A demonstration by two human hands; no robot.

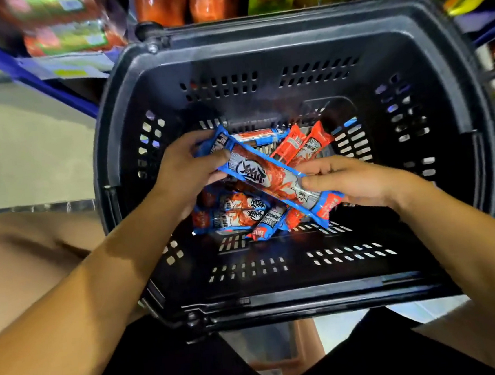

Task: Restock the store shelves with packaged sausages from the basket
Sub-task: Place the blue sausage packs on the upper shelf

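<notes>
A black plastic basket [281, 302] sits in front of me, with several packaged sausages lying on its bottom. A long blue-edged sausage pack [266, 176] is held above them, slanting from upper left to lower right. My left hand [187, 175] grips its upper left end, thumb over the top. My right hand [351, 180] pinches its lower right end. Two red-wrapped packs [302, 144] lie behind it. More blue-edged packs [236, 212] lie beneath it.
Shelves [57, 78] with a blue edge rise behind the basket, holding red, green and yellow packaged goods [68, 32], all blurred. Pale floor [25, 154] shows to the left. My legs in dark shorts are at the frame's bottom.
</notes>
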